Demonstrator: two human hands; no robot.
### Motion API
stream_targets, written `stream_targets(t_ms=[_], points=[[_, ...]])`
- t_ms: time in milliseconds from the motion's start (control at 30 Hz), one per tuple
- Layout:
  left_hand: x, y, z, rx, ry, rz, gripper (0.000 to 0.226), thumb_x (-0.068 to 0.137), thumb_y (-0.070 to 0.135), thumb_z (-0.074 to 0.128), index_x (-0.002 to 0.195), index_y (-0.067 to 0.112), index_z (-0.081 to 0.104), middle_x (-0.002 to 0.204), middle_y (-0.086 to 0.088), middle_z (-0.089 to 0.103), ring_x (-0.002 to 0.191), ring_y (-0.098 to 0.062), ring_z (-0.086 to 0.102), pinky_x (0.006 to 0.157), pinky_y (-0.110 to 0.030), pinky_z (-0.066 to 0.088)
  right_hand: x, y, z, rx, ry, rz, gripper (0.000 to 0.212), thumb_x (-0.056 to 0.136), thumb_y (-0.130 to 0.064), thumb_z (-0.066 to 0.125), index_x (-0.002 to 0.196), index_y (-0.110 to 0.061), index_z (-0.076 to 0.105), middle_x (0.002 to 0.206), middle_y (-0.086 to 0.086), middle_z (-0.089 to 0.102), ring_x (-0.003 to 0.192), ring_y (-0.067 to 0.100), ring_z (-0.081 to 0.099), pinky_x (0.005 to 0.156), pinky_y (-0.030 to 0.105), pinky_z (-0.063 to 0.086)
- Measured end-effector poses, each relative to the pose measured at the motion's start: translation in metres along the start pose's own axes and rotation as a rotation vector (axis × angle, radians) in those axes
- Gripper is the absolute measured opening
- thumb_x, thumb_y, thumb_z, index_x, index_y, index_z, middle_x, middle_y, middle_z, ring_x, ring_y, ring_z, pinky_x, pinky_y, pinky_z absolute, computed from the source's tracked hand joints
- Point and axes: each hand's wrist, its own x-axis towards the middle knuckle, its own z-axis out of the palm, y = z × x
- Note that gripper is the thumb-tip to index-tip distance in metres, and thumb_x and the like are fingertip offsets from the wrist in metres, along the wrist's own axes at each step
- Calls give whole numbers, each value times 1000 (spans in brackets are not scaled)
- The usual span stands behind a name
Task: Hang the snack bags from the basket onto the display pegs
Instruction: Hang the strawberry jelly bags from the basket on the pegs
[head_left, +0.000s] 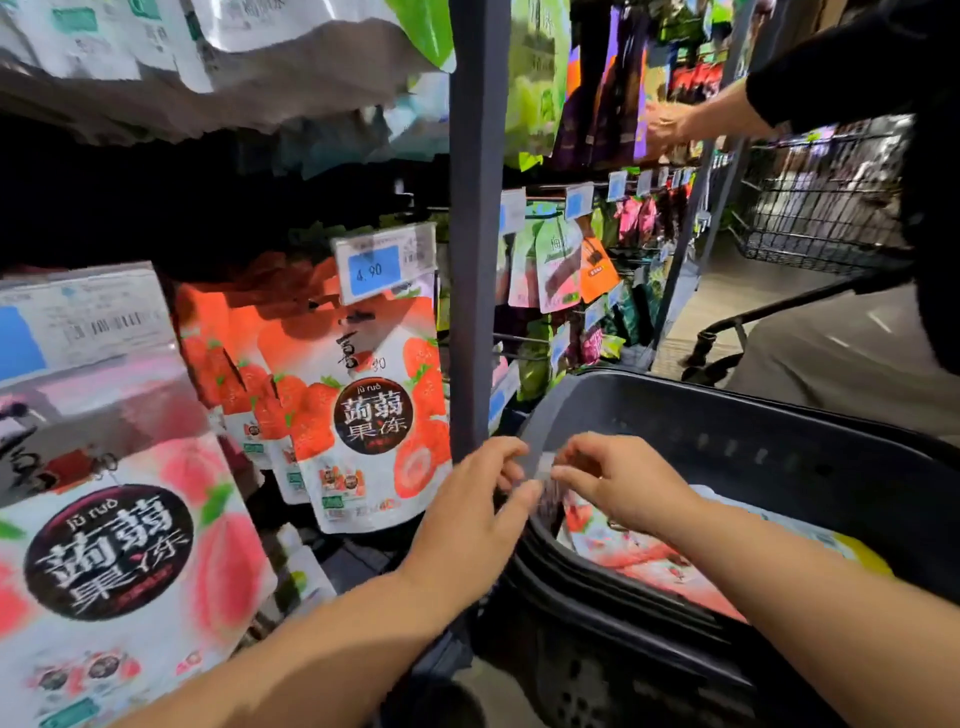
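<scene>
A dark plastic basket (737, 447) sits at the lower right with several snack bags inside. The top one is a red-and-white strawberry bag (628, 551). My left hand (478, 514) and my right hand (618, 483) meet at the basket's near-left rim. Both pinch the blurred top edge of that strawberry bag between curled fingers. On the pegs to the left hang several strawberry jelly bags (363, 410) under a 4.90 price tag (382, 262). Further left and closer hangs a peach jelly bag (119, 551).
A dark upright shelf post (475, 223) stands just behind my hands. More hanging snack bags (558, 265) fill the bay to its right. Another person in a black sleeve (831, 78) reaches into that bay, beside a wire shopping trolley (815, 208).
</scene>
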Motion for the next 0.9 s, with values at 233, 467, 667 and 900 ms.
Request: stream_targets(t_ms=[233,467,667,900], points=[[18,15,38,171,-314,16,28,100,39,44,123,25,52,85,12,57,87,-11,50,84,-24,34,-13,102,-2,-334,-388,125,33,91,-45,65,120,-29,66,120,-5,64,113,18,58,94,30,46],[30,5,54,478,-377,142,50,92,50,20,109,34,64,92,4,69,81,-17,45,78,-27,24,-13,144,25,-343,-502,161,62,78,-23,77,136,-29,55,131,-1,57,120,22,54,98,28,44],[32,-3,60,453,-386,95,63,79,62,7,101,36,61,84,8,65,88,-19,50,90,-34,37,-9,155,32,-298,-462,167,48,86,-30,73,132,-34,61,119,-8,67,112,17,59,87,20,41],[29,-4,62,443,-404,63,27,87,51,24,84,38,47,75,9,62,81,-18,48,91,-37,38,-10,154,26,-144,-236,219,24,95,-36,63,106,-19,75,100,-1,71,97,18,61,77,23,39]])
